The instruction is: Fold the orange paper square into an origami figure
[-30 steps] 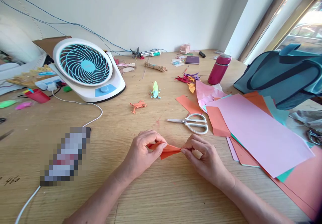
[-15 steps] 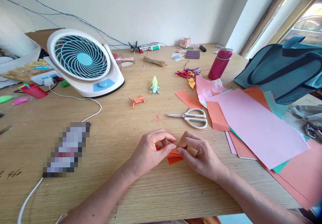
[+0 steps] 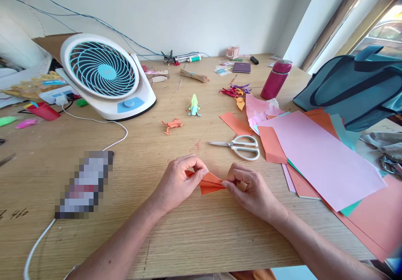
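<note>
Between my two hands is a small folded piece of orange paper (image 3: 211, 183), creased lengthwise. My left hand (image 3: 180, 183) pinches its left end between thumb and fingers and covers part of it. At the narrow right end, the thumb and forefinger of my right hand (image 3: 249, 190) are pressed together on the tip. Just beyond my hands lie scissors (image 3: 235, 145) with white handles, blades pointing left. Farther off are a folded orange paper figure (image 3: 172, 125) and a yellow-green and blue paper figure (image 3: 194, 105).
A white fan (image 3: 106, 76) stands at the back left, with a white cable in front. Pink paper (image 3: 320, 158) and orange sheets are stacked on the right. A magenta bottle (image 3: 276, 80) and a teal bag (image 3: 348, 87) stand behind them.
My left hand has drawn left and slightly up, apart from my right hand. More of the creased orange paper now shows between them.
</note>
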A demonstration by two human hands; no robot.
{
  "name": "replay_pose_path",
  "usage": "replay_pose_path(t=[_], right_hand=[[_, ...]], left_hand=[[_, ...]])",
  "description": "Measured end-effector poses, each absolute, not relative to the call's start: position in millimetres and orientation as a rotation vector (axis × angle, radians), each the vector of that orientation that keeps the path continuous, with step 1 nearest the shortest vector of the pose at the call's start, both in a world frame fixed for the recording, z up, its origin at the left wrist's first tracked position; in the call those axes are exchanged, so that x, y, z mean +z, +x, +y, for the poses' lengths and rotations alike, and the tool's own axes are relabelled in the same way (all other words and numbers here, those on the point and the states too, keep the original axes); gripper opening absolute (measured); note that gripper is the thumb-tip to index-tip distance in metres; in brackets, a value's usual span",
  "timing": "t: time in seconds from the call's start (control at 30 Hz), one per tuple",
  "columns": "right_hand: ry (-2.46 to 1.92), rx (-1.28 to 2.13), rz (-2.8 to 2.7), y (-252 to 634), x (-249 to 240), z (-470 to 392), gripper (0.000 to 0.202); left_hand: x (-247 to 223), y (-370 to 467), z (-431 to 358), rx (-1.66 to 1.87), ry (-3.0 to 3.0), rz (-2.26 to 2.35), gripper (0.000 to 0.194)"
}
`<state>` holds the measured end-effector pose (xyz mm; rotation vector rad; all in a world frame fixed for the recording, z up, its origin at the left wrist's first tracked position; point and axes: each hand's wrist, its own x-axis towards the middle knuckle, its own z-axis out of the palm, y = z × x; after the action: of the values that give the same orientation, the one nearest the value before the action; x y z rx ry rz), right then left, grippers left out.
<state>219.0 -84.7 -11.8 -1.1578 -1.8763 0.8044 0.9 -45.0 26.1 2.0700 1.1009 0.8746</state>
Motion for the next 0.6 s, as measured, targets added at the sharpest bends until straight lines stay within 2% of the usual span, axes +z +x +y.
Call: replay_pose_path(t=[0.4, 0.6], right_hand=[[-1.108, 0.820, -1.886, 223.0, -15.2, -83.1, 0.047], [-1.117, 1.021, -1.832, 219.2, -7.2, -85.5, 0.037]], left_hand=[[25.3, -4.7, -39.3, 0.878, 2.034, 1.096, 0.019], [20.5, 2.6, -46.2, 0.778, 2.007, 1.010, 0.011]])
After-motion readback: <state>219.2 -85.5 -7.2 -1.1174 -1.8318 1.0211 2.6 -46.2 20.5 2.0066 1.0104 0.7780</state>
